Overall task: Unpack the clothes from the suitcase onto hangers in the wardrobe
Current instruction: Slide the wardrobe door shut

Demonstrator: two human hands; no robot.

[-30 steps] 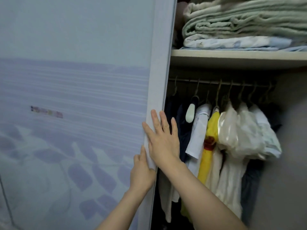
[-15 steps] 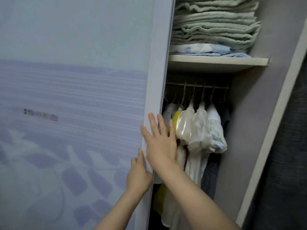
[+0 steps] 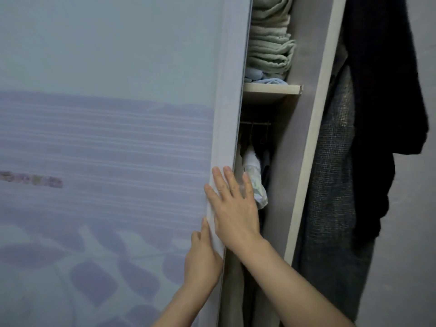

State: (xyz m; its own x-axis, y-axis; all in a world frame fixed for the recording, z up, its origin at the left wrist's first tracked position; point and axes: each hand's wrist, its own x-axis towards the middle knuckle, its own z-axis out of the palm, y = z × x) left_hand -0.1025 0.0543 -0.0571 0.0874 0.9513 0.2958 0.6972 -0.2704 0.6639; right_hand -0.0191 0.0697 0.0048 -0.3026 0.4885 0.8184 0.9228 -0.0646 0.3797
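Wardrobe [image 3: 292, 161] door [image 3: 118, 114] edge pressed by both hands, fingers flat.
Right hand [image 3: 232, 208] at 5 o'clock, left hand [image 3: 203, 260] below; smooth printed panel; hung clothes [image 3: 253, 175] glimpsed in the narrow gap; folded fleecy blankets [image 3: 269, 43] shelved at 1 o'clock.

You see a shelf [image 3: 271, 92] in the narrow wardrobe gap at right. On it sits a stack of green blankets [image 3: 271, 43] over a blue folded cloth [image 3: 264, 80].
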